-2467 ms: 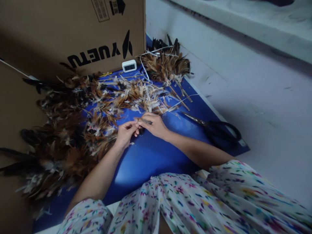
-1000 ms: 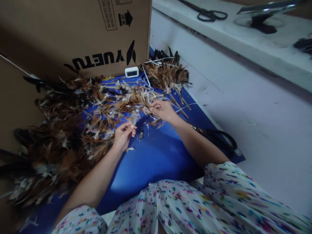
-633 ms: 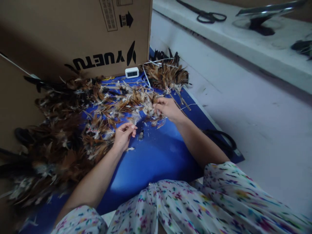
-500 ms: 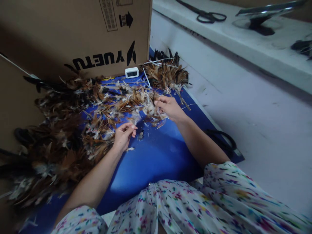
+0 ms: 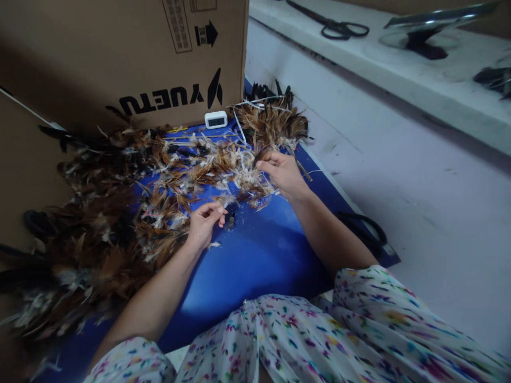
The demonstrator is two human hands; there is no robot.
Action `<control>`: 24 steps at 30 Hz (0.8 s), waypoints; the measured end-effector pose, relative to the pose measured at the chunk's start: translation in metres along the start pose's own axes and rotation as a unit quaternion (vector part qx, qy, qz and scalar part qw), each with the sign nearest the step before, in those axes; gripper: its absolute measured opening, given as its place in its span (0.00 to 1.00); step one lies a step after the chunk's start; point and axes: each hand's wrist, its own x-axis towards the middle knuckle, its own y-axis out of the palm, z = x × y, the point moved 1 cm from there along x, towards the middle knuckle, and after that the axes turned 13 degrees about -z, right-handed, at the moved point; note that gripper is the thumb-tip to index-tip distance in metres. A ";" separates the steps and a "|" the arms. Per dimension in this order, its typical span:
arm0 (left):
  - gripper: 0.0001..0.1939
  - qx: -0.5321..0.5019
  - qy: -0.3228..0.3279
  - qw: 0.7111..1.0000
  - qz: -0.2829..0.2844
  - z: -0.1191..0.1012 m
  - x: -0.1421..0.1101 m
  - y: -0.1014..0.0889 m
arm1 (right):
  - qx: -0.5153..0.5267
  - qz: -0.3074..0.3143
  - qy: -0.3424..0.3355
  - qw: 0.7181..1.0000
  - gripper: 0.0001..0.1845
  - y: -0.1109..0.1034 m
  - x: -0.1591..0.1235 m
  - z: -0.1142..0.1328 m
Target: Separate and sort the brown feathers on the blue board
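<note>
1. Right hand [image 5: 281, 170] pinches a dark-brown feather [image 5: 260, 153] beside brown-and-white feathers [image 5: 213, 166] on the blue worktop [image 5: 255, 260]; tangling could snag it.
2. Left hand [image 5: 203, 224] apparently pinches a pale wispy feather [image 5: 225, 200]; slack fingers could drop it.

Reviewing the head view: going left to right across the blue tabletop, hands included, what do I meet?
Large brown feather pile, left hand, small dark tuft, right hand, black looped handle.
</note>
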 end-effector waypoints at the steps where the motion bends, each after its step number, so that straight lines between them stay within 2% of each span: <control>1: 0.15 0.002 0.002 1.000 0.002 0.001 0.000 0.000 | 0.003 0.001 -0.002 1.000 0.09 0.000 0.000 0.000; 14: 0.16 0.021 0.011 0.999 0.021 0.001 -0.005 0.002 | 0.040 0.045 0.031 0.998 0.10 0.005 -0.007 0.003; 18: 0.14 0.052 0.035 0.997 0.043 0.000 -0.007 0.002 | 0.024 0.047 0.043 0.998 0.07 0.007 -0.008 0.000; 24: 0.12 0.090 0.060 0.990 0.089 -0.003 -0.011 0.002 | 0.039 0.083 0.080 0.993 0.08 0.019 -0.019 -0.007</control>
